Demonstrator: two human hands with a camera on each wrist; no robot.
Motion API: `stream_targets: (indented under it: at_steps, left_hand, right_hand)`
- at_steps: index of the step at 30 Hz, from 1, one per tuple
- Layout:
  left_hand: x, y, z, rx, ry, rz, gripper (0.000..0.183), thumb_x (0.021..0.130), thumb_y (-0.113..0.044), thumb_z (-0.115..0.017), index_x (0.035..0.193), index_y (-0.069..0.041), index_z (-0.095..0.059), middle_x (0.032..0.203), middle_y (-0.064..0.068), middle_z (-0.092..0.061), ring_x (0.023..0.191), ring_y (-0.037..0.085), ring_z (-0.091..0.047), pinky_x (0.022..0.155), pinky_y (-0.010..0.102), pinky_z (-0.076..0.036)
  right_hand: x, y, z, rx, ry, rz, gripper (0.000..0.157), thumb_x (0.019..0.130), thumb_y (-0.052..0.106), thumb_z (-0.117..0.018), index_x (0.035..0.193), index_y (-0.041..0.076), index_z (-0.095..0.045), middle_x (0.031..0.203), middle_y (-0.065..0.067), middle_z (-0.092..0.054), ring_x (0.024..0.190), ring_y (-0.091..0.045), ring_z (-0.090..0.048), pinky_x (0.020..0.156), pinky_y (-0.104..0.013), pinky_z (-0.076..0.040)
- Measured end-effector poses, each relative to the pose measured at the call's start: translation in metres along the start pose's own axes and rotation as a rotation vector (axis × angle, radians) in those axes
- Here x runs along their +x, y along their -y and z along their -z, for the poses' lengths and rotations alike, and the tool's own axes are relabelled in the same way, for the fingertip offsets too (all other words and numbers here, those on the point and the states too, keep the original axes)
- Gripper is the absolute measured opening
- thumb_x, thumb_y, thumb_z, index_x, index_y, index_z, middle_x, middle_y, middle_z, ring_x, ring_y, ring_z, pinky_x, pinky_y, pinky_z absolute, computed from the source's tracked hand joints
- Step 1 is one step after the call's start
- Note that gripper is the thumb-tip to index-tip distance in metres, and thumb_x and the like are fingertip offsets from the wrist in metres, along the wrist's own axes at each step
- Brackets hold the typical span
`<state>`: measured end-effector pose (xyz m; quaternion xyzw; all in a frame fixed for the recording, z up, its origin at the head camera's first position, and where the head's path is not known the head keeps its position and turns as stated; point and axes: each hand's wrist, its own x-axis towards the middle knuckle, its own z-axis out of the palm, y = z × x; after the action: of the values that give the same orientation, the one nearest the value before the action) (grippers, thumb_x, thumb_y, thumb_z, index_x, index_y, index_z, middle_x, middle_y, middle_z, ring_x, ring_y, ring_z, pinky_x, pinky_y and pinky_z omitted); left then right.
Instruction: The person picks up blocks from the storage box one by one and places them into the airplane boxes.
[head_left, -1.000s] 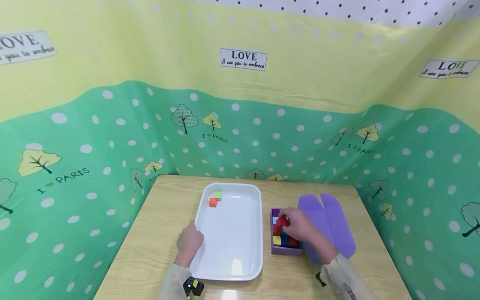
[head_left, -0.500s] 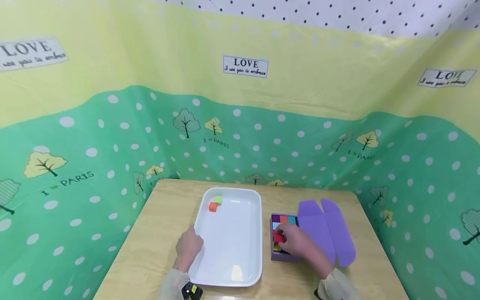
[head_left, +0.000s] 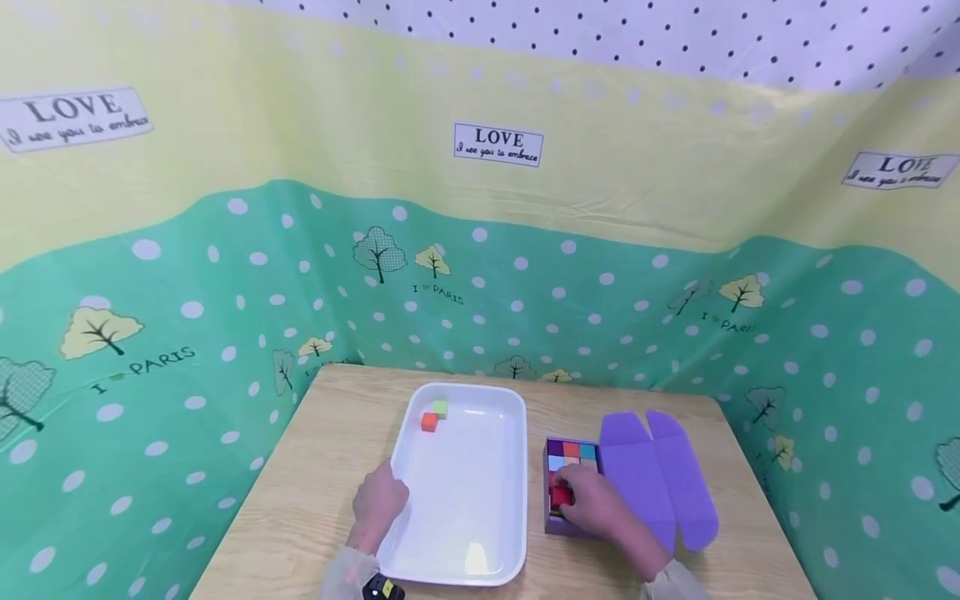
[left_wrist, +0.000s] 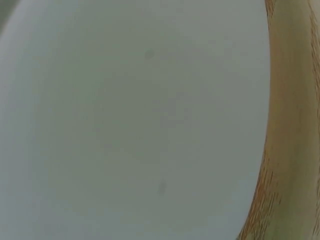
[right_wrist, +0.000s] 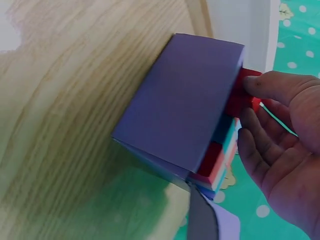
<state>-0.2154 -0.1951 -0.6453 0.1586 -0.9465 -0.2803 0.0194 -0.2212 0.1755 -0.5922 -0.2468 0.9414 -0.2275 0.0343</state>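
My right hand (head_left: 592, 502) pinches a red block (head_left: 560, 497) between thumb and fingers, over the near end of a purple box (head_left: 564, 528). In the right wrist view the red block (right_wrist: 242, 92) partly sticks out past the box's rim, under the thumb. Rows of coloured blocks fill the box; purple, orange and teal ones show at its far end, and my hand hides part of the rest. My left hand (head_left: 380, 498) grips the left rim of a white tray (head_left: 459, 500). Inside the tray's far left corner are an orange block (head_left: 429, 422) and a light green block (head_left: 440, 409).
The box's purple lid (head_left: 637, 475) lies folded open to its right. Pale tray surface (left_wrist: 150, 120) fills most of the left wrist view. Behind the wooden table (head_left: 300, 492) hangs a green and yellow patterned curtain (head_left: 517, 275).
My right hand has moved toward the near end of the box with the red block, uncovering the far rows. The left hand stays at the tray rim. The head view has tilted up slightly.
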Motion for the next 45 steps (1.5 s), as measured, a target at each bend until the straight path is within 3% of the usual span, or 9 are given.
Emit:
stream_targets:
  at_steps: [5, 9, 15, 25, 38, 45]
  left_hand:
    - [-0.002, -0.002, 0.000, -0.005, 0.009, 0.009, 0.035, 0.076, -0.008, -0.051, 0.110, 0.001, -0.052, 0.086, 0.016, -0.061, 0.060, 0.024, -0.056, 0.044, 0.036, -0.043]
    - [-0.002, -0.003, 0.001, -0.007, 0.001, 0.005, 0.034, 0.076, -0.009, -0.051, 0.109, 0.000, -0.052, 0.084, 0.015, -0.061, 0.059, 0.023, -0.056, 0.043, 0.035, -0.043]
    - [-0.001, -0.002, 0.001, 0.010, -0.020, 0.006, 0.034, 0.076, -0.009, -0.051, 0.108, 0.000, -0.052, 0.084, 0.016, -0.061, 0.060, 0.025, -0.056, 0.044, 0.036, -0.043]
    - [0.001, 0.000, 0.000, 0.019, -0.006, 0.013, 0.035, 0.077, -0.010, -0.050, 0.111, 0.001, -0.050, 0.088, 0.018, -0.061, 0.064, 0.028, -0.057, 0.046, 0.038, -0.044]
    - [0.002, -0.003, 0.004, 0.009, 0.014, 0.016, 0.038, 0.078, -0.009, -0.049, 0.115, 0.001, -0.049, 0.089, 0.019, -0.061, 0.061, 0.026, -0.057, 0.042, 0.036, -0.043]
    - [-0.001, -0.003, 0.003, 0.008, 0.014, 0.018, 0.037, 0.078, -0.009, -0.049, 0.114, 0.001, -0.050, 0.088, 0.018, -0.061, 0.059, 0.025, -0.056, 0.043, 0.037, -0.043]
  right_hand:
    - [-0.003, -0.001, -0.005, -0.030, -0.036, 0.027, 0.031, 0.063, 0.017, -0.074, 0.091, 0.017, -0.062, 0.084, 0.009, -0.057, 0.074, -0.006, -0.051, 0.065, -0.025, -0.047]
    - [-0.004, -0.003, -0.010, -0.056, -0.063, 0.044, 0.026, 0.064, 0.019, -0.074, 0.087, 0.019, -0.062, 0.081, 0.011, -0.055, 0.072, -0.004, -0.049, 0.064, -0.025, -0.047]
    - [-0.005, -0.008, -0.017, -0.026, -0.086, 0.034, 0.024, 0.065, 0.021, -0.074, 0.085, 0.022, -0.061, 0.086, 0.012, -0.057, 0.078, -0.005, -0.053, 0.069, -0.026, -0.048]
    - [-0.005, -0.008, -0.018, -0.059, -0.072, 0.018, 0.022, 0.069, 0.027, -0.073, 0.089, 0.022, -0.066, 0.091, 0.011, -0.057, 0.083, -0.009, -0.055, 0.072, -0.029, -0.048]
    - [-0.009, -0.007, -0.025, -0.117, -0.136, 0.004, 0.029, 0.071, 0.034, -0.071, 0.097, 0.023, -0.067, 0.090, 0.013, -0.051, 0.077, -0.002, -0.051, 0.065, -0.025, -0.048]
    - [0.010, 0.019, -0.017, -0.030, -0.191, 0.085, 0.015, 0.077, 0.028, -0.065, 0.091, 0.022, -0.066, 0.080, 0.015, -0.055, 0.067, -0.001, -0.050, 0.055, -0.019, -0.045]
